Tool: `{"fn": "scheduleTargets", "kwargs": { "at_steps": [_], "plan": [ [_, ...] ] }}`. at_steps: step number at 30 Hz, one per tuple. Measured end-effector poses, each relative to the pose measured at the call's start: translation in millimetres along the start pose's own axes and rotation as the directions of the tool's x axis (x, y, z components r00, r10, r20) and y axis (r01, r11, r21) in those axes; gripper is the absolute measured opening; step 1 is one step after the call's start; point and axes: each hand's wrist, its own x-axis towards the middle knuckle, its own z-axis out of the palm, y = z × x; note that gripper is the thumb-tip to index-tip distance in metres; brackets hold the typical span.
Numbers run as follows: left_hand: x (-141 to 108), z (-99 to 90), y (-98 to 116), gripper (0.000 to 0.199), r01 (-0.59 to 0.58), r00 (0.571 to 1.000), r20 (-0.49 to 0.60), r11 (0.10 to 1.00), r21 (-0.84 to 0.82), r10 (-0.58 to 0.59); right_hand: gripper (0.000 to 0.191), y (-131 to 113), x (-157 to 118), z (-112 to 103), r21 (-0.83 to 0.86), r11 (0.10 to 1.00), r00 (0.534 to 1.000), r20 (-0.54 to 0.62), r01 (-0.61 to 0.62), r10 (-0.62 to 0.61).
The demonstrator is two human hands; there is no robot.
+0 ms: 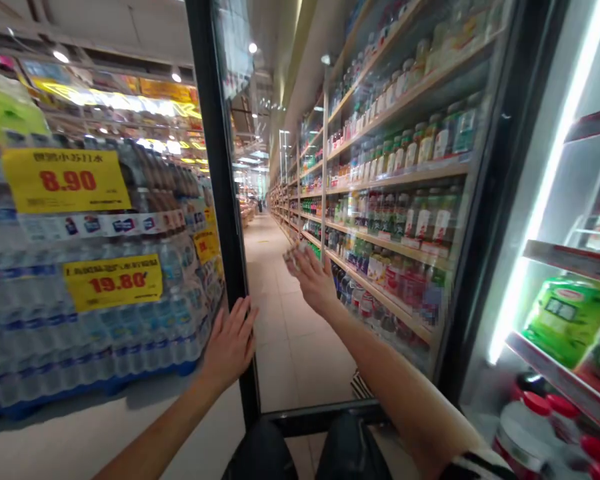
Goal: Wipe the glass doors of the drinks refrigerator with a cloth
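Note:
A glass door (290, 360) with a black frame (225, 200) stands swung out before me. My left hand (233, 340) lies against the frame's outer edge, fingers stretched out and holding nothing. Further right, my right hand (314, 277) is at the glass with its fingers extended; it looks pressed to the pane, and a faint reflection shows beside the fingertips. The lower black rail (325, 419) of the door passes just above my knees (263, 453).
Right of the door, a lit cooler holds green packages (560, 320) and red-capped bottles (525, 427). Shelves of bottles (410, 153) show in the glass, partly reflected. Stacked water bottles (105, 333) with yellow price signs (65, 180) stand on the left, on a blue pallet (115, 387).

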Motion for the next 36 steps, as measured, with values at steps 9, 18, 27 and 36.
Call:
{"fn": "scheduleTargets", "kwargs": {
  "at_steps": [9, 18, 27, 36],
  "plan": [
    [-15, -11.1, -8, 0.044, 0.077, 0.996, -0.053, 0.997, 0.008, -0.077, 0.035, -38, -51, 7, 0.122, 0.836, 0.828, 0.124, 0.534, -0.547],
    [-2, -17.0, -11, 0.044, 0.074, 0.992, -0.104, 0.995, 0.065, -0.067, 0.044, -29, 66, 2, 0.042, 0.962, 0.961, 0.056, 0.271, -0.273],
    [25, -26.3, -21, 0.047, 0.026, 0.981, -0.192, 0.991, 0.128, -0.001, 0.041, -21, 65, 7, 0.110, 0.800, 0.793, 0.104, 0.590, -0.600],
    [95, -43.6, -13, 0.050, 0.001, 0.953, -0.302, 0.994, 0.106, 0.031, 0.047, 5, 153, -19, -0.028, 0.942, 0.942, -0.013, 0.336, -0.336]
  ]
}}
